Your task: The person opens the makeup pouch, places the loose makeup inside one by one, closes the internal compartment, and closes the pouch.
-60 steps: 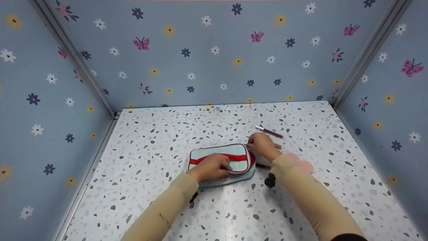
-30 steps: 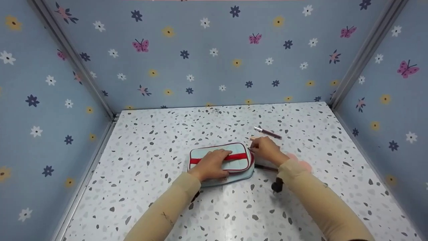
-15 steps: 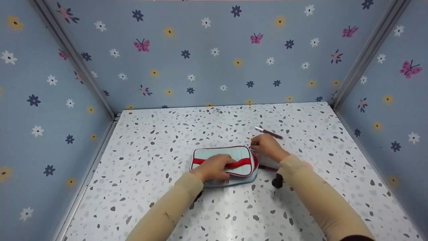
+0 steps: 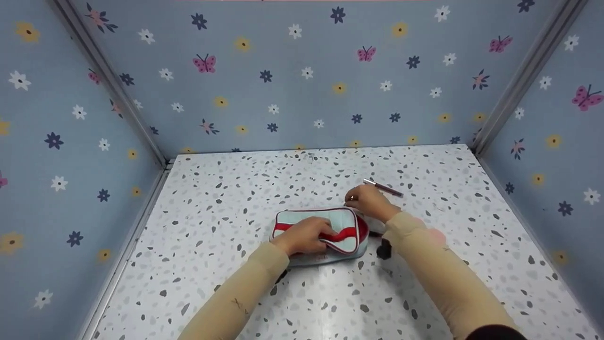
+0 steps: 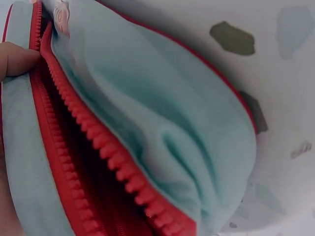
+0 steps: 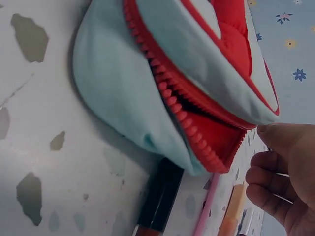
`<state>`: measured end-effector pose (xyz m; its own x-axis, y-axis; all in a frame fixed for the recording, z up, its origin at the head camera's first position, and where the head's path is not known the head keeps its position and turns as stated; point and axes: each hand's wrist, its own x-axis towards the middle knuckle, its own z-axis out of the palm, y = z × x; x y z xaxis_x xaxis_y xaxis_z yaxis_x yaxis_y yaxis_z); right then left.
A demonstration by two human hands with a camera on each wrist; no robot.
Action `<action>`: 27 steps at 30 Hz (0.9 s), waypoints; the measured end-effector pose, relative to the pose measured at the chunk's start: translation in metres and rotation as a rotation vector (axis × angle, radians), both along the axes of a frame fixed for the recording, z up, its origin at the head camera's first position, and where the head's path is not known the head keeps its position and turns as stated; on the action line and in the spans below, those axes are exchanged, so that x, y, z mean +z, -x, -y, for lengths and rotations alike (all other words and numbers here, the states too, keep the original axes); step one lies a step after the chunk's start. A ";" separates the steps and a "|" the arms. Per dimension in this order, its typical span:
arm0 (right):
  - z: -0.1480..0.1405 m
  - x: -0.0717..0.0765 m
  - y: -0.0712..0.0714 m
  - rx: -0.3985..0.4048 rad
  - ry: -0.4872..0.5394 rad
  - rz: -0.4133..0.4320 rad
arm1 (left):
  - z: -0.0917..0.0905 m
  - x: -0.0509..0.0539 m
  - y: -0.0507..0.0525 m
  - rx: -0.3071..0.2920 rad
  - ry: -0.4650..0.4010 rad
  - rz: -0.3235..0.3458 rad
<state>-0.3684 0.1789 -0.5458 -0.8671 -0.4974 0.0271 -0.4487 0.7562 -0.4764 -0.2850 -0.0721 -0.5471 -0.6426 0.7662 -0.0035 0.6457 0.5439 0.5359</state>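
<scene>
A pale blue zip pouch (image 4: 311, 217) with red piping, a red strap (image 4: 347, 233) and a red zip lies on the table, its zip gaping along the front and right side. My left hand (image 4: 306, 236) grips the pouch's lid by the front edge, fingers bent over the strap; a fingertip (image 5: 19, 60) lies against the zip's edge in the left wrist view. At the lid's back right corner, my right hand (image 4: 370, 203) pinches the zipper pull, which is mostly hidden. In the right wrist view, its thumb (image 6: 280, 135) touches the corner of the lid.
A slim brown tube with a silver cap (image 4: 383, 187) lies behind my right hand. Right of the pouch lie a black-capped tube (image 6: 160, 196), a thin pink stick (image 6: 206, 204) and a tan stick (image 6: 232, 211). Something pale pink (image 4: 437, 236) shows beside my right sleeve. Patterned panels surround the table.
My right hand has shifted slightly left and back along the pouch's corner. The pouch has slid a little right and towards me, and the lid's front right edge now bends under my left hand.
</scene>
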 end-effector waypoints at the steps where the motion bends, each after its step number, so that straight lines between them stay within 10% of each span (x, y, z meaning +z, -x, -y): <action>1: 0.000 0.000 0.001 0.012 0.012 -0.001 | 0.000 0.000 0.000 -0.007 0.001 -0.003; 27: -0.006 0.012 -0.006 -0.006 0.072 0.113 | 0.013 0.001 -0.004 0.090 0.092 -0.065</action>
<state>-0.3626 0.1852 -0.5339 -0.8696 -0.4924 -0.0359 -0.3843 0.7208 -0.5769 -0.2814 -0.0851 -0.5466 -0.7098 0.7039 -0.0268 0.6241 0.6460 0.4395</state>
